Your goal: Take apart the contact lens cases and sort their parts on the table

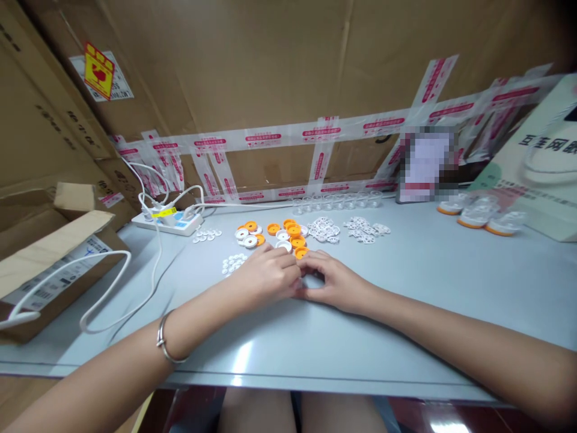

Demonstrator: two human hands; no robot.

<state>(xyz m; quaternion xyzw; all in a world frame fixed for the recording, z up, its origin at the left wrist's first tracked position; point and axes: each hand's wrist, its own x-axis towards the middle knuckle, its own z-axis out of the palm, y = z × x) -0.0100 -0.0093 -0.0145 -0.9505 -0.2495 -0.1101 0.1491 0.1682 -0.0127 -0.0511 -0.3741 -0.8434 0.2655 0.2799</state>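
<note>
Left hand (270, 276) and right hand (336, 282) meet at the fingertips on the surface (428, 282) near orange caps (293, 231), apparently fitting something together. Both grips are curled, on what I cannot tell. Fine alignment is called for.

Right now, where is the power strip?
In the head view, the power strip lies far left on the table, just left of some small white parts and right of the cardboard box.

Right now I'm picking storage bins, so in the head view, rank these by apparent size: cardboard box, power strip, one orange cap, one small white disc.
1. cardboard box, largest, though also nearest the camera
2. power strip
3. orange cap
4. small white disc, clearly smallest
</note>
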